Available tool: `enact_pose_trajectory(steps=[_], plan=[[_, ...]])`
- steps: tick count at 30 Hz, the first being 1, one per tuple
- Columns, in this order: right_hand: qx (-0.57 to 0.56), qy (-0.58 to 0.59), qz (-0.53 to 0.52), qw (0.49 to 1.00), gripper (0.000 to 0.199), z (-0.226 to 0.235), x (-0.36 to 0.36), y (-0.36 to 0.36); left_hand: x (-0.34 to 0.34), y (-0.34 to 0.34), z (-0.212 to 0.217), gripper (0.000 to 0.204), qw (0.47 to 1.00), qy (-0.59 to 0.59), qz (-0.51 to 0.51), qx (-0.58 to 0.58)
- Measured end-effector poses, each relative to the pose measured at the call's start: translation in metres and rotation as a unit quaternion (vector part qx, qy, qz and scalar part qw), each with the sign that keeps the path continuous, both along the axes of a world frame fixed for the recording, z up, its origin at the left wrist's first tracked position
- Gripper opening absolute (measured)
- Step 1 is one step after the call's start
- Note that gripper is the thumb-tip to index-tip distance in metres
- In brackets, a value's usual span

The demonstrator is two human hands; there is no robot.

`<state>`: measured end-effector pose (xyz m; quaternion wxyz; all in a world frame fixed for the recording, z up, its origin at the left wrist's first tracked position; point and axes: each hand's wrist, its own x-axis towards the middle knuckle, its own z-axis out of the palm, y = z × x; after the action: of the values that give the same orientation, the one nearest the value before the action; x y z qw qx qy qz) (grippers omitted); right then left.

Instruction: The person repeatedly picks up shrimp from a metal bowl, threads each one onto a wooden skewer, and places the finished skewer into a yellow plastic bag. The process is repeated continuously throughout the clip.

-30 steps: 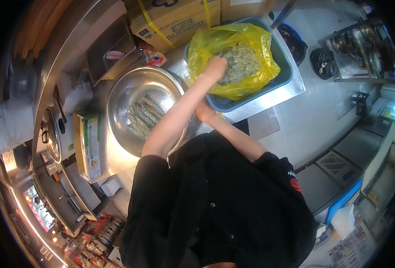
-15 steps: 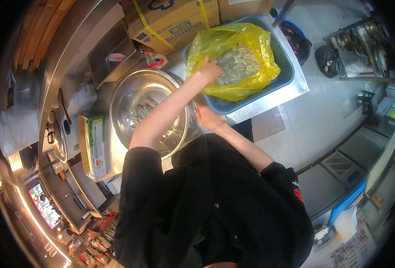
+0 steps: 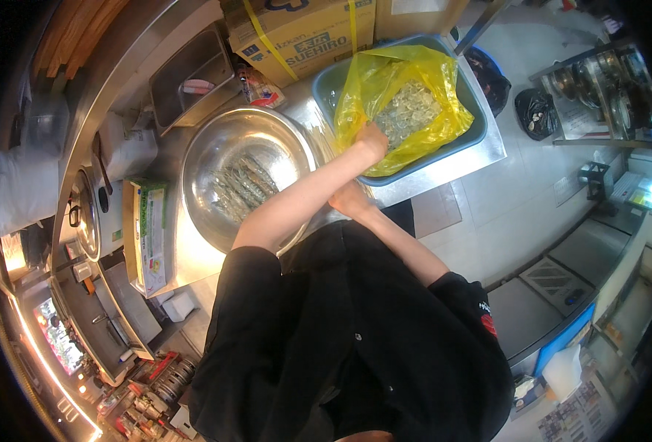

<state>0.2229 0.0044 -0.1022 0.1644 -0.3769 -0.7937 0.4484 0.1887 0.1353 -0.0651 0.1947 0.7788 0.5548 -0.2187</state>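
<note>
A stainless steel counter [image 3: 193, 258] is seen bearing a wide round steel mixing bowl [image 3: 215, 151], in which a few pale grey shrimp [image 3: 241, 188] are laid, and just beside it a blue plastic tub [image 3: 467, 96] lined with a yellow plastic bag [image 3: 374, 81] heaped with more shrimp. The left hand [image 3: 372, 140] is placed at the near edge of the bag, fingers curled closed on its yellow film, while the right hand [image 3: 349, 199] is rested at the counter's front edge below the tub, its grip not made out
</note>
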Motion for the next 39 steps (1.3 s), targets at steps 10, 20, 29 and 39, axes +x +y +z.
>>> enact_pose_trajectory(steps=[10,20,29,39], plan=[[-0.015,-0.068,-0.028,0.997,0.027,-0.007,0.009,-0.006,0.000,-0.001,0.022,0.033,0.997,0.039,0.021,-0.064],[0.021,-0.054,-0.054,0.997,0.026,0.008,0.011,-0.004,0.004,0.001,0.064,0.049,0.951,0.255,-0.113,0.131],[-0.106,-0.104,-0.022,0.989,0.038,0.016,0.009,0.002,-0.001,-0.014,0.061,0.046,0.946,0.206,-0.215,0.130],[-0.018,-0.065,-0.004,0.998,0.039,-0.004,0.002,0.001,-0.003,-0.007,0.024,0.023,0.973,0.015,-0.144,0.180]])
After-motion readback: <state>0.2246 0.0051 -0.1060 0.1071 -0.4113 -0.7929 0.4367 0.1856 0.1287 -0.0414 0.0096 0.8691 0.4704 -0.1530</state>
